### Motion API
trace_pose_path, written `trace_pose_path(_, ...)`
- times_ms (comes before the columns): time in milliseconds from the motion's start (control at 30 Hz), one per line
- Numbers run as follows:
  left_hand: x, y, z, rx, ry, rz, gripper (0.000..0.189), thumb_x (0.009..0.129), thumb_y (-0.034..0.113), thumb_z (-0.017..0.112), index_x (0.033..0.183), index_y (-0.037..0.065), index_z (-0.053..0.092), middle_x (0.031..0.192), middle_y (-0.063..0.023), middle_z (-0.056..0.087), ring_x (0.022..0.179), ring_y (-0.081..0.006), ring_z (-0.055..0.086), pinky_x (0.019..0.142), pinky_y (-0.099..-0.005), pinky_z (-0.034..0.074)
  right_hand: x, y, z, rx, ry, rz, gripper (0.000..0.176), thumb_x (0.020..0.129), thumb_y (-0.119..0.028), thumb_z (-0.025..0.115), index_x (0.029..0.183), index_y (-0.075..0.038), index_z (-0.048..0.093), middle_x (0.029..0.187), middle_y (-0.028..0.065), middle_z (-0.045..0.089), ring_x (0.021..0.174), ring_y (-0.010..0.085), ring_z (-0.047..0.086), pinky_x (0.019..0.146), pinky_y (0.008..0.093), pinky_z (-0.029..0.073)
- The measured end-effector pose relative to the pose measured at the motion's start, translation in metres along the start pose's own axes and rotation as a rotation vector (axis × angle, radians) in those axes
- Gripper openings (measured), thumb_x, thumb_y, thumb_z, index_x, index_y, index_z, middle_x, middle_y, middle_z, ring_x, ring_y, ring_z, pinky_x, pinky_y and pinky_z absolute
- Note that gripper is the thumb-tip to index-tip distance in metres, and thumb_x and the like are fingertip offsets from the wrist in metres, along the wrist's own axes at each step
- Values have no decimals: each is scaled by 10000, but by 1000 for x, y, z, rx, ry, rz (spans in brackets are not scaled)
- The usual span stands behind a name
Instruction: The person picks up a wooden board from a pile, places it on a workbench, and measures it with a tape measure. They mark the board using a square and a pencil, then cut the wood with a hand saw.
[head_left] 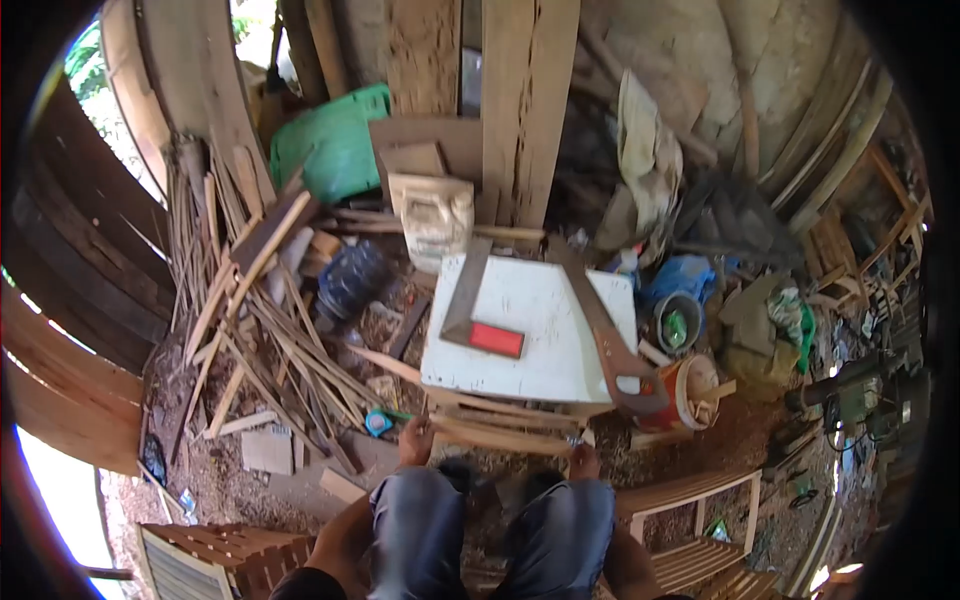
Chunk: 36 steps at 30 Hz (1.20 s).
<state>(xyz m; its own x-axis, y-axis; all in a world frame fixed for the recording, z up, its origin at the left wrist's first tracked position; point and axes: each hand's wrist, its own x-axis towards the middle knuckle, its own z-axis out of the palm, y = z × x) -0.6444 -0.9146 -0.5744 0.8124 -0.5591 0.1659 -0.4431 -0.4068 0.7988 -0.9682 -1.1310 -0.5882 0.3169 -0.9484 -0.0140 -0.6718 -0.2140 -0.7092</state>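
My left hand (415,441) is closed at the left end of a wooden strip (500,437), just in front of a white-topped table. At its right end my right hand (585,461) is closed too, its fingers small and partly hidden; a small shiny spot shows beside it. On the white tabletop (545,330) lies a try square (468,300) with a red patch on its stock. A handsaw (605,340) rests along the right edge, its handle hanging over the near corner. A blue tape measure (378,422) is on the ground left of my left hand.
Loose wooden sticks (300,350) are heaped at the left, near a dark blue jug (350,280). A white sack (435,218) stands behind the table. A red bucket (690,390) and a metal pail (679,322) sit at the right. A slatted wooden frame (695,520) is beside my right leg.
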Motion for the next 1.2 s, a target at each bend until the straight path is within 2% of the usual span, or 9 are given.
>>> trace_pose_path(67, 6, 19, -16, -452, -70, -432, 234, 837, 143, 670, 1039, 32, 627, 875, -132, 634, 778, -227, 624, 675, -328, 520, 0, 24, 3, 287, -138, 108, 165, 906, -100, 611, 1025, 14, 594, 825, 125, 651, 746, 251, 643, 708, 376, 524)
trace_pose_path(267, 38, 112, -98, -529, -154, -238, 326, 892, 190, 646, 1138, -13, 576, 912, -80, 646, 777, -134, 614, 675, -273, 510, -4, -130, -125, 642, -285, 67, 199, 915, -105, 617, 1048, 34, 564, 832, 66, 651, 702, 109, 608, 643, 252, 509)
trace_pose_path(667, 87, 209, -172, -652, 39, -66, 276, 902, 121, 626, 1115, -46, 574, 842, -47, 630, 652, -89, 552, 584, -239, 456, 30, -246, -181, 574, -131, -261, 215, 862, -99, 682, 1025, 6, 589, 847, 81, 669, 705, 117, 618, 613, 275, 507)
trace_pose_path(800, 116, 184, -162, -825, 23, -166, 289, 853, 60, 642, 1106, -49, 554, 813, -86, 645, 630, -113, 569, 568, -254, 469, 49, -283, -187, 176, 22, -476, 277, 816, -123, 714, 1040, -22, 588, 861, 141, 653, 738, 257, 651, 687, 344, 516)
trace_pose_path(1000, 125, 172, -143, -648, 15, -256, 274, 852, 71, 635, 1073, -55, 532, 807, -100, 633, 627, -134, 594, 548, -263, 504, 64, -282, -178, -275, 62, -630, 316, 832, -236, 700, 1091, -90, 594, 1139, 149, 567, 1107, 325, 522, 934, 462, 408)
trace_pose_path(1067, 123, 173, -142, -611, -42, -264, 349, 819, 129, 689, 1085, -35, 535, 935, -141, 626, 763, -225, 623, 679, -357, 534, 55, -272, -176, -374, 157, -557, 453, 856, -388, 657, 1226, -146, 556, 1309, 175, 446, 1246, 390, 380, 993, 592, 290)
trace_pose_path(1133, 114, 182, -137, 265, 276, 225, 483, 765, 238, 747, 1124, 1, 529, 1117, -234, 546, 1011, -349, 559, 855, -484, 468, 48, -260, -175, -421, 133, -525, 518, 868, -452, 612, 1292, -173, 513, 1361, 186, 395, 1283, 406, 338, 998, 642, 245)
trace_pose_path(1167, 108, 206, -146, 163, 262, 261, 639, 725, 307, 770, 1232, 36, 493, 1262, -269, 438, 1203, -436, 393, 1022, -542, 319, 46, -256, -174, -465, 118, -508, 583, 880, -517, 567, 1359, -199, 470, 1412, 196, 343, 1319, 421, 297, 1004, 692, 200)
trace_pose_path(1200, 107, 213, -143, 165, 253, 260, 639, 725, 307, 770, 1232, 36, 493, 1262, -269, 438, 1203, -436, 393, 1022, -542, 319, 44, -254, -174, -465, 114, -500, 583, 880, -517, 567, 1359, -199, 470, 1412, 196, 343, 1319, 421, 297, 1004, 692, 200)
